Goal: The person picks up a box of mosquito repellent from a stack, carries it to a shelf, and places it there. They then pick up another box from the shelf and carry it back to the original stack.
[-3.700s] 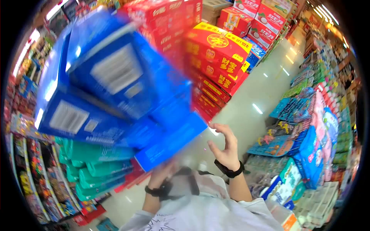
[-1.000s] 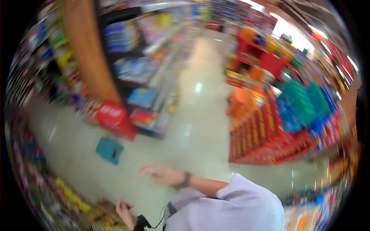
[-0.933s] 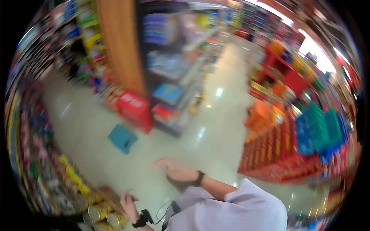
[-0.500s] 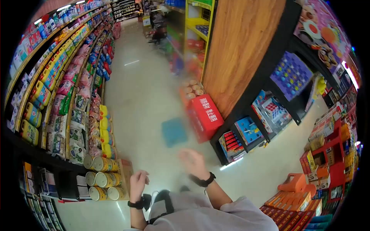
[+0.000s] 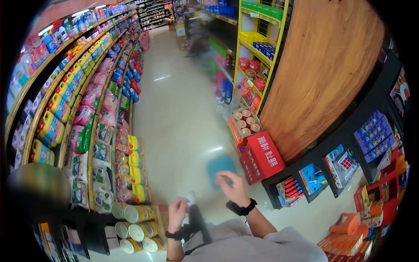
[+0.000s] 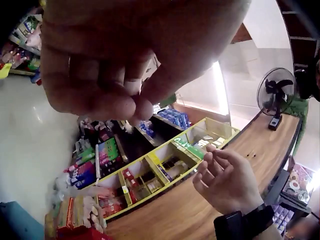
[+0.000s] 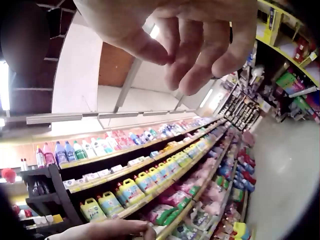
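Note:
I stand in a shop aisle with both hands raised in front of my chest, holding nothing. My left hand (image 5: pixel 176 210) hangs low with its fingers loosely curled; in the left wrist view the left hand (image 6: pixel 125 95) has its thumb near the fingertips and nothing between them. My right hand (image 5: pixel 231 185) is a little higher, fingers relaxed, a dark band on the wrist. The right wrist view shows the right hand (image 7: pixel 195 55) with bent, empty fingers. A teal flat object (image 5: pixel 219 168) lies on the floor just beyond the right hand.
Long shelves of detergent bottles (image 5: pixel 56 118) and bags line the left. Stacked cans (image 5: pixel 133 220) stand at lower left. A red carton (image 5: pixel 262 156) and a wooden shelf end panel (image 5: pixel 323 74) are on the right. The pale floor (image 5: pixel 179 105) runs ahead between them.
The stack of blue boxes I carried 3.7 s ago is gone from my hands. My view has swung round to face the detergent aisle, and both hands have drawn in toward my chest.

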The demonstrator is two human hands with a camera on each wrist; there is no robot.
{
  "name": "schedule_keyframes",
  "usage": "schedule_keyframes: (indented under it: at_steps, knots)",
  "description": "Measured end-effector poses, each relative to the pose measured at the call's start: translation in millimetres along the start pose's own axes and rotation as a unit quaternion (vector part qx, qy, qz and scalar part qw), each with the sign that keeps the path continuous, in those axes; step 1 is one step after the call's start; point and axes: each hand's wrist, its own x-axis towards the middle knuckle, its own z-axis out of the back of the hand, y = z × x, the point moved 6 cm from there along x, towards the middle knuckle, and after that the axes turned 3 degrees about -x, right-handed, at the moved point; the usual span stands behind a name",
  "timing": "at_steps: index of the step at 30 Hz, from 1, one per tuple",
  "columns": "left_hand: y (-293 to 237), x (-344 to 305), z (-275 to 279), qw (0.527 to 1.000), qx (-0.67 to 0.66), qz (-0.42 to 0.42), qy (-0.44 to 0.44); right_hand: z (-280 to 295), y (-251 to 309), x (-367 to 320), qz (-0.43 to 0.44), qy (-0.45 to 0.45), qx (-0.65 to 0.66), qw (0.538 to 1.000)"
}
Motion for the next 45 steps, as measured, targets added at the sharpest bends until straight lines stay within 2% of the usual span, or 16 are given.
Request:
schedule_keyframes:
  at_steps: [2, 5, 7, 8, 11, 14, 16, 20, 24, 27, 32, 34, 36, 38, 40, 45]
  knots:
    - [-2, 41, 29, 1.000, 0.002, -0.013, -0.001, -31, -2, 34, 0.017, 0.017, -0.027, 0.999]
    - [-38, 82, 67, 1.000, -0.016, -0.020, -0.011, -78, 26, 92, 0.021, 0.043, -0.029, 0.998]
    - [-66, 108, 94, 0.999, -0.031, -0.022, -0.024, -110, 28, 131, 0.069, 0.042, -0.057, 0.995]
    - [-62, 125, 109, 0.999, -0.037, -0.006, -0.033, -126, 28, 150, 0.092, 0.044, -0.069, 0.992]
    - [-55, 167, 143, 0.996, -0.062, -0.005, -0.059, -162, 24, 187, 0.078, 0.034, -0.052, 0.995]
    - [-59, 206, 158, 0.996, -0.051, 0.015, -0.068, -184, -5, 215, 0.020, 0.047, -0.033, 0.998]
    - [-58, 232, 160, 0.996, -0.052, 0.018, -0.067, -189, -15, 238, 0.030, 0.054, -0.058, 0.996]
    - [-53, 300, 159, 0.998, -0.047, 0.025, -0.041, -197, -50, 297, -0.016, 0.054, -0.082, 0.995]
    - [-66, 385, 150, 0.998, -0.026, 0.039, -0.037, -199, -83, 371, -0.007, 0.036, -0.066, 0.997]
    - [-80, 466, 136, 1.000, -0.013, 0.020, -0.007, -199, -102, 434, 0.003, 0.000, -0.044, 0.999]
    - [-139, 595, 91, 0.999, 0.008, 0.021, 0.031, -162, -102, 543, 0.010, -0.026, -0.056, 0.998]
    - [-163, 637, 69, 0.999, 0.012, 0.005, 0.051, -147, -124, 587, -0.003, -0.032, -0.076, 0.997]
    - [-180, 671, 51, 0.998, 0.020, -0.007, 0.055, -140, -135, 618, -0.008, -0.047, -0.073, 0.996]
    - [-192, 692, 35, 0.997, 0.025, 0.014, 0.067, -125, -131, 650, 0.019, -0.076, -0.071, 0.994]
    - [-195, 717, 25, 0.995, 0.039, 0.034, 0.089, -121, -140, 673, 0.007, -0.092, -0.044, 0.995]
    - [-191, 803, 36, 0.995, 0.018, 0.044, 0.082, -134, -190, 730, -0.029, -0.092, -0.026, 0.995]
